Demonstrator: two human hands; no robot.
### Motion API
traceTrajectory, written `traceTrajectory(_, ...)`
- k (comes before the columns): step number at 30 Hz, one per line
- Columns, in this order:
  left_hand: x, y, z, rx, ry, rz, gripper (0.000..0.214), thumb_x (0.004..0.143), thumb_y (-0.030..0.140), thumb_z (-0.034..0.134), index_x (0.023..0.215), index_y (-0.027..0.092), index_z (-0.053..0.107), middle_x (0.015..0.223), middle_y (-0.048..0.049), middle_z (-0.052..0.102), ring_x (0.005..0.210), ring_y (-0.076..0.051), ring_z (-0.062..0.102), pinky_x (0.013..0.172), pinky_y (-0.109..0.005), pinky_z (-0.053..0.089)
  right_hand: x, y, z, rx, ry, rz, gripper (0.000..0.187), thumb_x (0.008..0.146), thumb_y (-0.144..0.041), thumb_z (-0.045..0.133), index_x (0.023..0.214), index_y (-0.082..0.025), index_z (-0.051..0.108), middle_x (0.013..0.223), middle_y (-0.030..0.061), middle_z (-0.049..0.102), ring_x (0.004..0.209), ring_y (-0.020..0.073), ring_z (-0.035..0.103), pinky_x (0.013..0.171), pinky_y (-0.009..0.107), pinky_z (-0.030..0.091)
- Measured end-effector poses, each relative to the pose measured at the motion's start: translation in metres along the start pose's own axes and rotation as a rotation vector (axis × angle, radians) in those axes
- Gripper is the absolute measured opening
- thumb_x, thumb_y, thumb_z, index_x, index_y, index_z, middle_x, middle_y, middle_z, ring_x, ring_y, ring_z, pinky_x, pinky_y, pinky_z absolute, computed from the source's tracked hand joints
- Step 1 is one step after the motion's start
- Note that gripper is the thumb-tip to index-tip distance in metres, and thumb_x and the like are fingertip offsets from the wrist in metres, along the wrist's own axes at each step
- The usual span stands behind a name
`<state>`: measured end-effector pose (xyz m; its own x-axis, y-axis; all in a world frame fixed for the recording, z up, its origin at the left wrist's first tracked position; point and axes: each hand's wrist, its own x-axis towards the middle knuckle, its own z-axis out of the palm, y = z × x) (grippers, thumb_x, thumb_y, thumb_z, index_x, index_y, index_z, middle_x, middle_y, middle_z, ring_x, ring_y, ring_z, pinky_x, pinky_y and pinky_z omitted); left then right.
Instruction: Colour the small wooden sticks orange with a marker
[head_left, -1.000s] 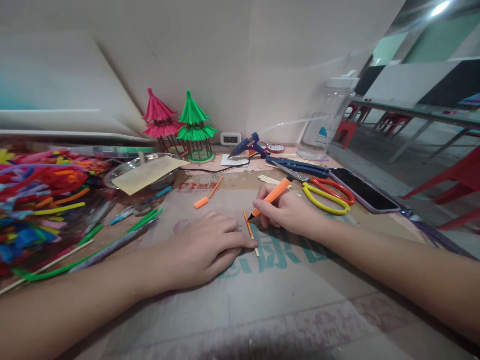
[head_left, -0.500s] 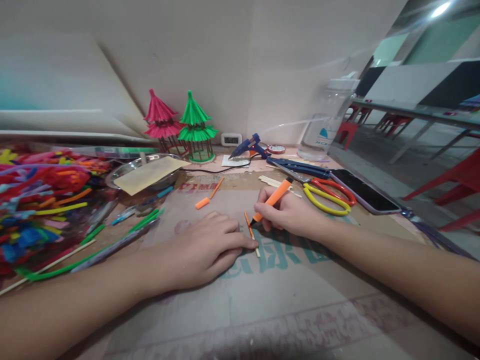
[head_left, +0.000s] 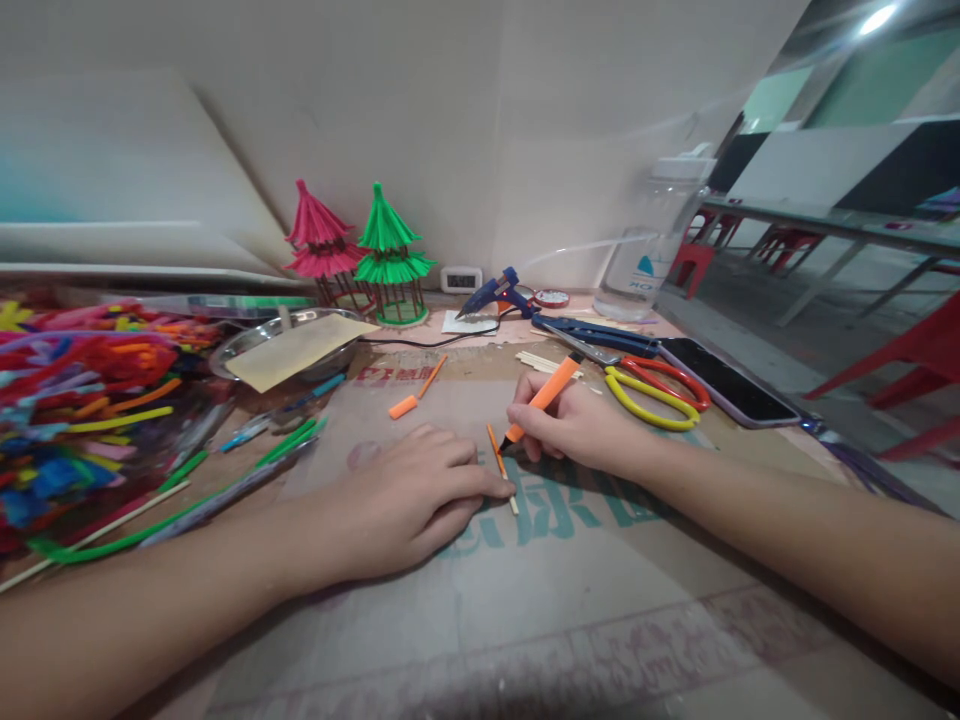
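My right hand [head_left: 581,425] grips an orange marker [head_left: 541,400], its tip touching a thin wooden stick [head_left: 501,465] that lies on the cardboard sheet [head_left: 525,580]. The stick's far part is coloured orange, its near end bare. My left hand [head_left: 409,495] lies palm down on the cardboard, fingers together, one fingertip pressing the stick's near end. The marker's orange cap [head_left: 403,406] lies loose further back.
A heap of coloured pipe cleaners [head_left: 67,400] fills the left. Pink [head_left: 322,240] and green [head_left: 388,250] paper pagodas stand by the wall. A metal bowl [head_left: 289,345], glue gun [head_left: 495,292], scissors [head_left: 652,390], phone [head_left: 727,380] and water bottle [head_left: 652,240] lie around.
The marker tip has shifted slightly along the stick. My left hand has stayed in place on the stick.
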<state>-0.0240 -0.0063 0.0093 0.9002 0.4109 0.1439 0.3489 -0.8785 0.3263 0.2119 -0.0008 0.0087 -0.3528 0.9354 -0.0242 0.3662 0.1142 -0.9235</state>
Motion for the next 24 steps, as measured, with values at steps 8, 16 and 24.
traceTrajectory(8,0.0008,0.0003,0.0001,0.0,0.018,0.016,0.03,0.102,0.021,0.043,0.12,0.027,0.066,0.101,-0.0046,0.064,0.093,-0.02,0.056,0.081,-0.033,0.041,-0.0022,-0.0011,-0.0007,-0.012,-0.01,-0.006,0.018,0.092,-0.032,0.056,0.081,-0.023,0.046,0.054,-0.0065,0.06,0.045,0.0086,0.047,0.046,0.021,0.034)
traceTrajectory(16,0.0002,-0.0013,0.0054,0.057,0.146,-0.168,0.029,0.099,0.026,0.047,0.124,0.022,0.062,0.108,-0.0087,0.062,0.1,-0.024,0.056,0.085,-0.038,0.045,-0.0024,-0.0029,-0.0008,-0.009,-0.057,-0.001,0.02,0.091,-0.032,0.058,0.078,-0.023,0.046,0.053,-0.0066,0.059,0.045,0.0084,0.046,0.045,0.021,0.034)
traceTrajectory(24,0.0039,-0.0043,0.0043,0.096,0.078,-0.209,0.038,0.102,0.033,0.045,0.135,0.028,0.061,0.123,-0.0099,0.059,0.113,-0.028,0.055,0.097,-0.047,0.044,-0.0059,-0.002,-0.0002,0.088,-0.051,-0.037,0.017,0.095,-0.034,0.048,0.084,-0.022,0.05,0.056,-0.0039,0.06,0.047,0.0097,0.046,0.046,0.021,0.035)
